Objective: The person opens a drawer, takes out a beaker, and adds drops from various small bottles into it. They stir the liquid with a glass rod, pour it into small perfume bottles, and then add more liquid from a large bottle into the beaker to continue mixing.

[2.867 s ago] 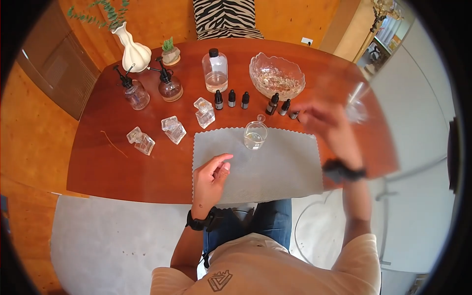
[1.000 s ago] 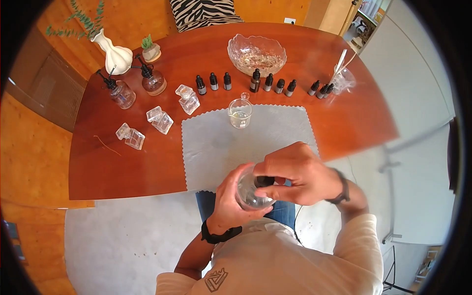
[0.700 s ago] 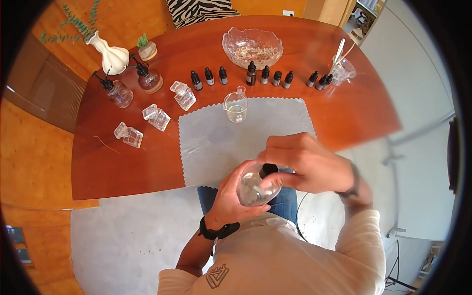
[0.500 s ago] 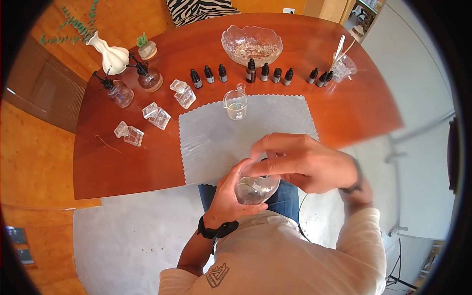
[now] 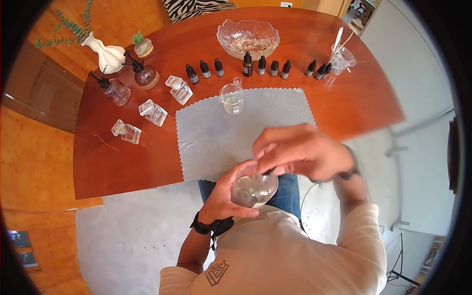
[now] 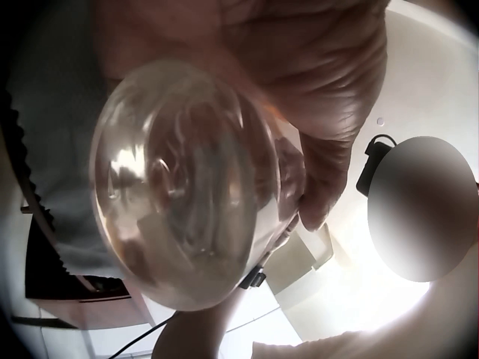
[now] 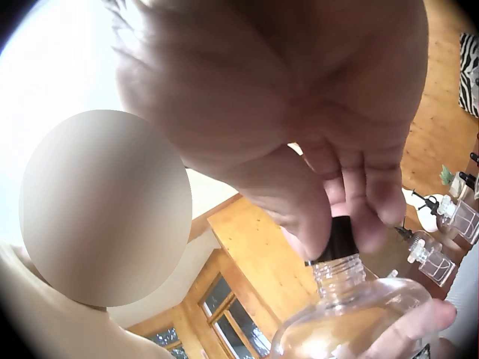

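Note:
My left hand [image 5: 220, 199] grips a clear round-shouldered bottle [image 5: 248, 192] near the table's front edge, above the lap. In the left wrist view the bottle's base [image 6: 179, 202] faces the camera. My right hand [image 5: 307, 153] pinches a black screw cap [image 7: 342, 241] between thumb and fingers at the bottle's mouth. Bare threads of the neck [image 7: 338, 275] show below the cap in the right wrist view. Past the hands, a small glass beaker [image 5: 232, 102] with a little clear liquid stands on the grey mat [image 5: 211, 142].
Several small black-capped bottles [image 5: 247, 66] line the table behind the mat. A scalloped glass bowl [image 5: 248, 42] stands farther back. On the left are glass perfume bottles [image 5: 179, 91], amber and clear spray bottles [image 5: 146, 77] and a white vase [image 5: 109, 56]. A glass with sticks [image 5: 342, 61] stands right.
The clear bottle has gone from the back of the table into my left hand. My right hand has come to its cap, and its fingers have turned and shifted there.

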Action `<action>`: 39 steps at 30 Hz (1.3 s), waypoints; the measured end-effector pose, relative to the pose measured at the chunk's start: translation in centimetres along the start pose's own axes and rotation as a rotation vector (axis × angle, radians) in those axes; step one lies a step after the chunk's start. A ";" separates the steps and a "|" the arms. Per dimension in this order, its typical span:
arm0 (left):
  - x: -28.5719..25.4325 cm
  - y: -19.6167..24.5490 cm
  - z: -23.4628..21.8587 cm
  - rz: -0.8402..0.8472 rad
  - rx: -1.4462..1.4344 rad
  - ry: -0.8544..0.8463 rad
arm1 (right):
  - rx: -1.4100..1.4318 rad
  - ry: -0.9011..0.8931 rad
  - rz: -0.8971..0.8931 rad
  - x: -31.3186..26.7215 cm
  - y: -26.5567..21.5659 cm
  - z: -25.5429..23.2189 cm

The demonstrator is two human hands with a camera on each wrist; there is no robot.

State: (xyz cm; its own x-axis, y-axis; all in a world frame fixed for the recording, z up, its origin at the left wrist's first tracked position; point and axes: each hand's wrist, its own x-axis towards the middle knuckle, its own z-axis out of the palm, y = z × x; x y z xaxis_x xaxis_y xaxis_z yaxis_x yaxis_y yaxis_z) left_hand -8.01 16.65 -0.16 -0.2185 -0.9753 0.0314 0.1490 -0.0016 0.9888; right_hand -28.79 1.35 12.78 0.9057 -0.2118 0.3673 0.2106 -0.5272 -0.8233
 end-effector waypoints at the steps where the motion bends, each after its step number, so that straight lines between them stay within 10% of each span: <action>1: 0.0 0.2 -0.1 -0.024 -0.022 0.007 | 0.007 0.029 -0.021 0.0 0.3 -0.4; 11: 1.7 5.1 -4.1 0.061 0.251 0.347 | -0.261 0.696 0.367 -2.6 10.9 -0.9; 26: 7.0 8.9 -6.7 -0.117 0.712 0.339 | -0.712 0.507 0.416 -3.2 15.7 -1.8; 39: 7.0 8.6 -8.8 -0.195 0.727 0.337 | -0.035 0.559 0.467 -5.0 16.3 -3.1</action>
State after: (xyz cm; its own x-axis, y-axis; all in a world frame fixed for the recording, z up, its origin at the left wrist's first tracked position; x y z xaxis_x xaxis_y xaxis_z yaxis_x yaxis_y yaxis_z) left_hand 0.27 7.86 7.32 0.1419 -0.9865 -0.0814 -0.5486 -0.1468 0.8231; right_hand -31.01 -8.74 -1.17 0.5731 -0.8047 0.1551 -0.1722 -0.3032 -0.9372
